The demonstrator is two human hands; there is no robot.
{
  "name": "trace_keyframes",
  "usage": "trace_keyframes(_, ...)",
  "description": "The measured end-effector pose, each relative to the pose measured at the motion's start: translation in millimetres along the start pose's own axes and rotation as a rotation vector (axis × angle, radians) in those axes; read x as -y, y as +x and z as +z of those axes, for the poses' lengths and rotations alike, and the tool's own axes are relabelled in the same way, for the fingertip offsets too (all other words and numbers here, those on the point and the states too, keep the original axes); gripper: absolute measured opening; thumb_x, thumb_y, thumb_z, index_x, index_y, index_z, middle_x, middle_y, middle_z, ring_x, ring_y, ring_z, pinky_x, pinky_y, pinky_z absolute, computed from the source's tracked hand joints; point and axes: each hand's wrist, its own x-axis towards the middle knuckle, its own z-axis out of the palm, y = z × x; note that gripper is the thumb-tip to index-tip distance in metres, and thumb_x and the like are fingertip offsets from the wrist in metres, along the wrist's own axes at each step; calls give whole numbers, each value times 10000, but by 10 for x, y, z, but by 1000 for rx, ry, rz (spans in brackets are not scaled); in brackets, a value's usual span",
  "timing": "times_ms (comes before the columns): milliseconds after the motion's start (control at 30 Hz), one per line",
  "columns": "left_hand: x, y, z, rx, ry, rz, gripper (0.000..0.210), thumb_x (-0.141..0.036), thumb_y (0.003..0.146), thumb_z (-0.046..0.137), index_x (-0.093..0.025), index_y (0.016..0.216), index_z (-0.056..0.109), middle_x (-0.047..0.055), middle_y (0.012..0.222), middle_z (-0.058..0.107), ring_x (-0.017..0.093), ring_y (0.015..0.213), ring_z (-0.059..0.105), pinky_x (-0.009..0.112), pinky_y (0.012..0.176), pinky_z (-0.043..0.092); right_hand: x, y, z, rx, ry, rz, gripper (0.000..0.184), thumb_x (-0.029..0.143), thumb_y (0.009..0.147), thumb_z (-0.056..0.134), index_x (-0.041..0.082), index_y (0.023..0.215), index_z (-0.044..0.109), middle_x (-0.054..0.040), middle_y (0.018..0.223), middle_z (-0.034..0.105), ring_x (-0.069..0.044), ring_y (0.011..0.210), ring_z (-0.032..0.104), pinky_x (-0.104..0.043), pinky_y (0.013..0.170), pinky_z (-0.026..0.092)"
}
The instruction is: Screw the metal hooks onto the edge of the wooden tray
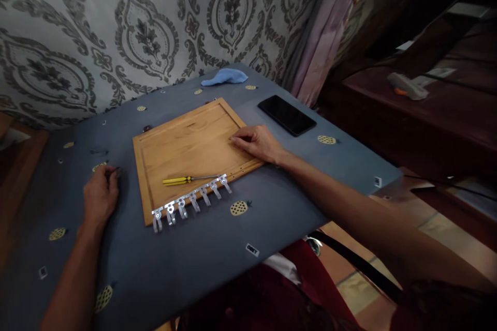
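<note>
A framed wooden board (194,139) lies flat on the table. Along its near edge sits a metal hook rail (193,196) with several silver hooks hanging over the side. A yellow-handled screwdriver (177,180) rests on the board just behind the rail, its shaft pointing right. My right hand (261,145) is over the board's right side, thumb and forefinger pinched together; whatever is in the pinch is too small to name. Left of the board, my left hand (100,194) is close to the tabletop with its fingers closed, a small dark thing at their tips.
A black phone (287,115) lies right of the board, and a blue cloth (225,77) is near the patterned wall. The blue tablecloth (171,274) has printed pineapples. Past the pink curtain (322,36), a dark red surface (458,93) holds a white-and-orange object (407,86).
</note>
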Motion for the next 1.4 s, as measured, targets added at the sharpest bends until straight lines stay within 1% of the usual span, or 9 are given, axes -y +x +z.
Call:
trace_keyframes(200, -87, 1, -7, -34, -142, -81, 173, -310, 854, 463, -197, 973, 519, 10, 762, 669, 166, 630, 655, 263, 639, 510, -5, -5, 8, 33, -50, -27, 292, 351, 937, 530, 157, 911, 747, -79, 883, 745, -183, 782, 652, -287, 697, 423)
trace_keyframes(333, -229, 0, -97, -95, -167, -67, 176, -328, 853, 478, -203, 964, 535, 15, 744, 644, 185, 627, 639, 299, 640, 502, 39, -14, 2, 60, -79, -78, 270, 309, 944, 516, 153, 893, 731, -93, 877, 731, -183, 779, 631, -295, 707, 417)
trace_keyframes(500, -670, -61, -205, 4, -297, 101, 259, -423, 934, 426, -213, 1017, 551, 20, 841, 669, 173, 709, 670, 277, 646, 526, 211, -64, 23, 94, -68, -185, 242, 263, 944, 499, 172, 884, 715, -82, 845, 695, -165, 742, 577, -291, 681, 391)
trace_keyframes(633, -1079, -133, -226, 81, -343, 261, 233, -380, 945, 446, -219, 997, 607, 28, 925, 692, 180, 819, 671, 295, 757, 527, 388, -161, 81, 150, 0, -271, 289, 281, 981, 454, 172, 897, 708, -64, 833, 668, -144, 719, 558, -274, 661, 401)
trace_keyframes(833, -1332, -189, -217, 119, -412, 383, 198, -317, 977, 447, -207, 996, 610, 33, 911, 691, 165, 816, 652, 271, 740, 506, 514, -261, 194, 182, 109, -300, 300, 310, 1003, 475, 164, 910, 720, -54, 806, 658, -134, 721, 568, -276, 670, 405)
trace_keyframes(933, -1418, -226, -194, 146, -446, 423, 205, -312, 995, 438, -200, 1021, 607, 36, 912, 687, 158, 803, 648, 261, 703, 498, 554, -277, 229, 191, 176, -300, 305, 350, 1010, 493, 165, 959, 730, -54, 829, 676, -134, 749, 596, -272, 693, 423)
trace_keyframes(1100, -1643, -335, -135, 218, -492, 522, 171, -261, 999, 449, -204, 1034, 606, 37, 937, 689, 162, 883, 657, 266, 776, 503, 647, -311, 238, 198, 367, -231, 307, 411, 980, 553, 170, 1010, 741, -47, 851, 683, -131, 773, 615, -265, 710, 450)
trace_keyframes(1200, -1749, -393, -98, 245, -516, 569, 173, -242, 994, 443, -209, 1030, 609, 43, 948, 688, 167, 882, 656, 276, 779, 502, 683, -320, 233, 245, 572, -138, 293, 437, 927, 617, 177, 960, 748, -30, 811, 670, -119, 735, 597, -258, 676, 450)
trace_keyframes(1400, -1790, -452, -77, 270, -571, 553, 144, -242, 985, 475, -213, 1027, 609, 36, 924, 698, 156, 841, 665, 266, 735, 516, 652, -319, 290, 324, 713, -38, 271, 439, 867, 666, 179, 863, 743, 5, 686, 637, -93, 632, 552, -238, 605, 448)
